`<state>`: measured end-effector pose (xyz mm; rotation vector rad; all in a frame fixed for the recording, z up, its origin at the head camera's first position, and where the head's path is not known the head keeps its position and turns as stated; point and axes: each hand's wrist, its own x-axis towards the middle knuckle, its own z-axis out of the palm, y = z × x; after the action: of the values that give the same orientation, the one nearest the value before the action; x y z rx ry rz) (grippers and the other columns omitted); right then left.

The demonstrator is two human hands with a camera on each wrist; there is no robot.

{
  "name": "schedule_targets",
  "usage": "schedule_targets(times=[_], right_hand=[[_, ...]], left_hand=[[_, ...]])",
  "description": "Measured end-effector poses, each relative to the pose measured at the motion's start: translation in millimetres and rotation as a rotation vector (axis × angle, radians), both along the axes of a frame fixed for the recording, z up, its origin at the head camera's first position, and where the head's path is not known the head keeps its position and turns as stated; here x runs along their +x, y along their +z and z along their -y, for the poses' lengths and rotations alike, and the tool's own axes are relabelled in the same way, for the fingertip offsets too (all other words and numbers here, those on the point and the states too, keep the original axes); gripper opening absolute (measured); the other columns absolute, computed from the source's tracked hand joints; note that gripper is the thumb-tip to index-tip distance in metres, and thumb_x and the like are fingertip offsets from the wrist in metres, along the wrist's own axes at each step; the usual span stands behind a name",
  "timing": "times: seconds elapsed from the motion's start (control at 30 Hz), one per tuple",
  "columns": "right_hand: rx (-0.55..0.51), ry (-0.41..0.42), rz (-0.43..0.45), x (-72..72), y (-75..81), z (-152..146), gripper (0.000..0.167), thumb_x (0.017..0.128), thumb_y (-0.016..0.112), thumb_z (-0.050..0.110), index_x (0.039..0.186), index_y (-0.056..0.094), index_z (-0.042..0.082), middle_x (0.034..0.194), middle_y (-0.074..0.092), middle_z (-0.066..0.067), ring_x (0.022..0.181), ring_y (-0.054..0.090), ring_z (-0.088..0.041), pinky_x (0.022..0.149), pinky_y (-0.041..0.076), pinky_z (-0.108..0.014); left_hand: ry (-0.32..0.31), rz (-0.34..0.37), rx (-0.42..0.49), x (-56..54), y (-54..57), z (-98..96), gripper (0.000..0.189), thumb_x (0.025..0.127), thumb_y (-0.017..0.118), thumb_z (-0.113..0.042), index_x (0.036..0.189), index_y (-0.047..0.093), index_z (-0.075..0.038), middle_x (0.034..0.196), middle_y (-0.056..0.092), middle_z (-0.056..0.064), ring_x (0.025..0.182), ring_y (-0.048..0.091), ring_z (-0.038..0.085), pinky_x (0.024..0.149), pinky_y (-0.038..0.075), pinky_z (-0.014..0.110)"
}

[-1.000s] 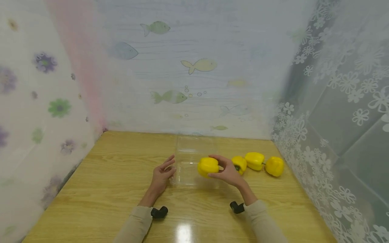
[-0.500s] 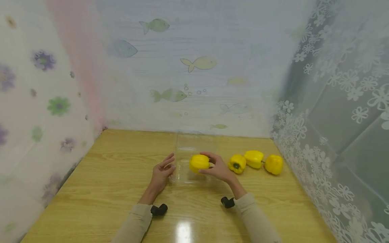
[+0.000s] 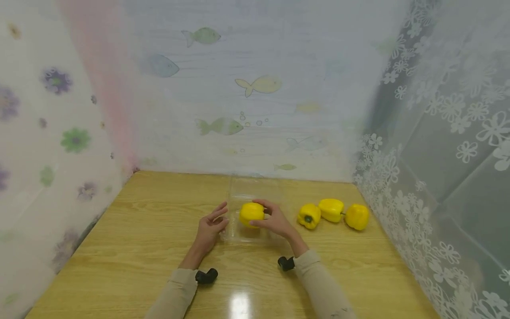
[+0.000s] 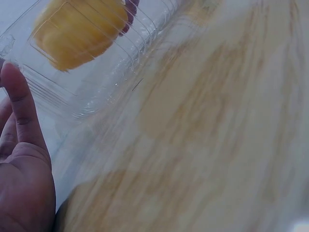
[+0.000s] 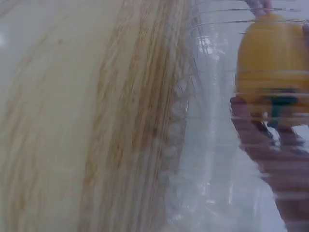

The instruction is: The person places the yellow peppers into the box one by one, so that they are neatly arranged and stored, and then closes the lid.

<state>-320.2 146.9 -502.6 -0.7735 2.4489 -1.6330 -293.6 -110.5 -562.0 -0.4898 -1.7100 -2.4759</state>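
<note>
My right hand (image 3: 277,220) grips a yellow bell pepper (image 3: 250,214) between thumb and fingers, inside the left part of a clear plastic clamshell container (image 3: 249,240). Through the clear wall in the right wrist view, the pepper (image 5: 273,53) shows its green stem turned toward the hand. The container's lid (image 3: 256,188) lies folded back toward the wall. At the container's left side, my left hand (image 3: 208,230) stands with its fingers fairly straight. In the left wrist view a fingertip of the left hand (image 4: 24,169) meets the container's edge (image 4: 87,108).
To the right of the container lie three more yellow bell peppers: one with its stem facing me (image 3: 308,216), one on its side (image 3: 331,210) and one furthest right (image 3: 357,217). Patterned curtains enclose the wooden table (image 3: 159,208) at the back and sides.
My right hand has moved left with the bell pepper, from the container's right part to its left part. My left hand has stayed at the container's left side.
</note>
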Motion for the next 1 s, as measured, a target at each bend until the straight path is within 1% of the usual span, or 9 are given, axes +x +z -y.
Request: schedule_targets(times=[0.07,0.17,0.27,0.43,0.53,0.73,0.87,1.0], right_hand=[[-0.005,0.002,-0.003,-2.0,-1.5,2.9,0.068,0.087,0.081,0.011,0.148,0.051,0.005,0.149,0.053,-0.012,0.126,0.055,-0.033,0.107,0.045,-0.051],[0.001,0.005,0.006,-4.6,-4.2,5.6,0.068,0.087,0.081,0.010,0.148,0.051,0.003,0.149,0.053,-0.014,0.129,0.053,-0.035,0.110,0.041,-0.055],[0.027,-0.002,0.015,-7.1,-6.8,6.7,0.068,0.086,0.081,0.011,0.147,0.052,0.002,0.149,0.053,-0.014,0.129,0.054,-0.035,0.111,0.041,-0.054],[0.042,-0.025,0.039,-8.9,-10.5,7.1,0.068,0.087,0.081,0.015,0.149,0.052,0.008,0.151,0.051,-0.014,0.129,0.054,-0.037,0.109,0.043,-0.055],[0.043,-0.050,0.055,-7.9,-11.2,7.6,0.069,0.088,0.081,0.018,0.150,0.051,0.010,0.152,0.050,-0.014,0.128,0.053,-0.041,0.106,0.046,-0.055],[0.064,-0.107,0.095,-5.4,-9.2,11.2,0.075,0.089,0.081,0.023,0.154,0.046,0.015,0.157,0.045,-0.011,0.130,0.052,-0.041,0.104,0.048,-0.053],[0.066,-0.137,0.102,-4.4,-8.8,14.6,0.079,0.086,0.083,0.026,0.153,0.044,0.010,0.154,0.045,-0.016,0.131,0.051,-0.041,0.105,0.048,-0.053],[0.048,-0.138,0.067,-4.5,-9.2,19.2,0.074,0.085,0.085,0.023,0.147,0.047,0.004,0.146,0.050,-0.020,0.130,0.053,-0.040,0.106,0.047,-0.051]], left_hand=[[0.000,0.002,-0.003,0.0,-0.3,0.2,0.054,0.094,0.066,0.008,0.138,0.041,0.026,0.160,0.034,0.027,0.081,0.059,0.005,0.060,0.049,0.017],[0.001,0.009,-0.007,0.0,0.7,-0.2,0.054,0.094,0.066,0.008,0.139,0.042,0.024,0.160,0.033,0.026,0.081,0.059,0.005,0.060,0.049,0.017],[0.004,0.018,-0.014,-0.9,1.8,-0.8,0.052,0.094,0.066,0.008,0.139,0.045,0.022,0.161,0.035,0.024,0.082,0.060,0.005,0.060,0.049,0.017],[0.006,0.019,-0.026,-2.0,1.9,-0.4,0.051,0.094,0.066,0.008,0.139,0.047,0.021,0.160,0.036,0.022,0.082,0.060,0.006,0.060,0.049,0.017],[0.008,0.015,-0.025,-2.4,1.2,0.6,0.051,0.094,0.066,0.009,0.139,0.046,0.022,0.160,0.036,0.023,0.082,0.060,0.006,0.060,0.048,0.017],[0.012,0.023,-0.031,-1.0,1.8,2.3,0.051,0.094,0.066,0.008,0.139,0.046,0.021,0.161,0.036,0.022,0.083,0.059,0.006,0.061,0.048,0.017],[0.015,0.023,-0.026,0.2,2.2,2.6,0.050,0.094,0.065,0.009,0.139,0.047,0.020,0.161,0.036,0.022,0.081,0.059,0.005,0.061,0.047,0.016],[0.005,0.019,-0.019,-0.3,0.7,1.7,0.050,0.094,0.065,0.009,0.139,0.047,0.020,0.161,0.035,0.023,0.082,0.059,0.004,0.060,0.047,0.015]])
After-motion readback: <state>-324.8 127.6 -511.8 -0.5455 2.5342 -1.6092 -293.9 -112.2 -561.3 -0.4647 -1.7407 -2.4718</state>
